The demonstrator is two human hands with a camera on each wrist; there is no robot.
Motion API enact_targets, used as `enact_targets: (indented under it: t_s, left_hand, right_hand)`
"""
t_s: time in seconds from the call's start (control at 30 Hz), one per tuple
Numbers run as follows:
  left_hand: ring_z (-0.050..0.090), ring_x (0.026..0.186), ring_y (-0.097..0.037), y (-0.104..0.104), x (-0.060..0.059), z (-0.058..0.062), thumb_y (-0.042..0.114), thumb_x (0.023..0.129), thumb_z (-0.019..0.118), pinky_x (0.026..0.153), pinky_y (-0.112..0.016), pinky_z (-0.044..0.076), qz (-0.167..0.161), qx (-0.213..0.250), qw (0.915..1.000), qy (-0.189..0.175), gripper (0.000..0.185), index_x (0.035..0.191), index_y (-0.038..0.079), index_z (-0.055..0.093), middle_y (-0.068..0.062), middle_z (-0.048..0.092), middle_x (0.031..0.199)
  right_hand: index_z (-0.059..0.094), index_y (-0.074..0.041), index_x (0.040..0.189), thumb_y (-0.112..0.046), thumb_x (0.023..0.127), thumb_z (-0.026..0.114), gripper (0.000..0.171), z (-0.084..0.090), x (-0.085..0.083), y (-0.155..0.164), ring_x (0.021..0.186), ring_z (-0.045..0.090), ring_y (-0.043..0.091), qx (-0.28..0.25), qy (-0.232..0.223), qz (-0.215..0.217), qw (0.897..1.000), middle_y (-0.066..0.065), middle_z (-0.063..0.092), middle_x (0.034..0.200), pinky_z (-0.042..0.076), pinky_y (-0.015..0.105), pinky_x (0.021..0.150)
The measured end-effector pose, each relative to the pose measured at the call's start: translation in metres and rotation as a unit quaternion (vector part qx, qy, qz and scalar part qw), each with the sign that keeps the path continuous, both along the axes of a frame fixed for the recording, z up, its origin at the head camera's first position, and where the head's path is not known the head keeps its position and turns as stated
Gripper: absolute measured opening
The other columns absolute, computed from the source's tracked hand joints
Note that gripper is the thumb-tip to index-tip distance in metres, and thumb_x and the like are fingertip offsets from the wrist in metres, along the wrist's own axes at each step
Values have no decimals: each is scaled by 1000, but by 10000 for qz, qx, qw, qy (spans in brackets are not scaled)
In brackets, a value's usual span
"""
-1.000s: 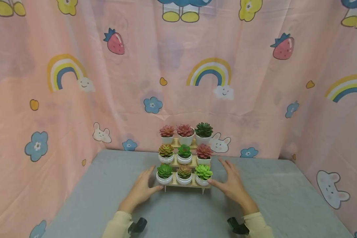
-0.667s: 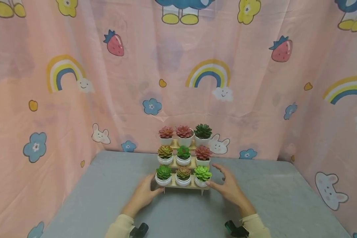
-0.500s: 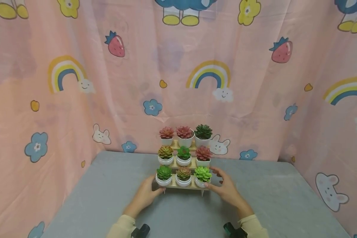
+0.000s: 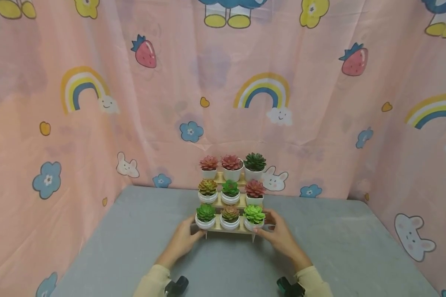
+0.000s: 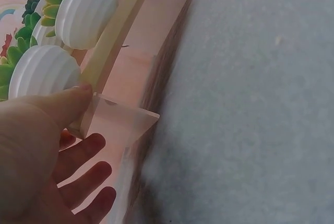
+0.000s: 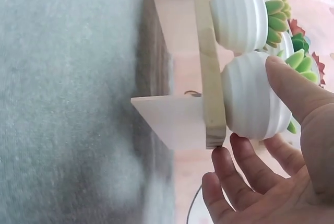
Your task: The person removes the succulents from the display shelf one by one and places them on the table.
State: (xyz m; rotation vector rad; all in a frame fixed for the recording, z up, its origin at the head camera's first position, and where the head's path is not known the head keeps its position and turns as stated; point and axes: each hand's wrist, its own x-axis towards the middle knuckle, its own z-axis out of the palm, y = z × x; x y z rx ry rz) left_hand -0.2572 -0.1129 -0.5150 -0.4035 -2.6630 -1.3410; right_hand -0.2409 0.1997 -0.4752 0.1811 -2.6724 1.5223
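A three-tier wooden stand (image 4: 218, 224) with pale legs bears several artificial succulents in white pots. My left hand (image 4: 183, 238) is at its front left corner; in the left wrist view the thumb and index finger pinch the end of the bottom board (image 5: 112, 41), beside a ribbed pot (image 5: 44, 72). On the other side my right hand (image 4: 280, 234) curls round the bright green succulent (image 4: 254, 214) at the front right. Its thumb lies along that white pot (image 6: 253, 96), and the fingertips meet the pot's base and the board end.
A grey cloth-covered table (image 4: 338, 247) lies under the stand. Close behind hangs a pink printed curtain (image 4: 163, 95), which also runs along both sides. Each wrist carries a black camera mount (image 4: 176, 285).
Both hands have moved inward to the stand's lower corners. The right hand's fingers have come from spread apart to closing round the front right pot. The stand itself stays in place.
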Motion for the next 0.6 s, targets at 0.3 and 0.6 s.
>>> enact_targets:
  t_s: [0.3,0.6]
  left_hand:
    - [53,135,-41,-2,0,1,17,90,77,114,-59,40,-53,69,9999,-80,59,143,2,55,-19,59,144]
    - [55,134,-40,-2,-1,1,18,90,77,113,-59,41,-72,33,9999,-64,55,140,4,58,-17,62,140]
  right_hand:
    - [50,6,143,-21,87,81,69,-3,-2,-3,110,60,30,98,-34,-12,9999,23,61,131,55,48,94]
    - [54,10,137,-20,82,83,69,-2,-2,-4,100,61,24,86,268,-52,9996,22,65,120,55,38,84]
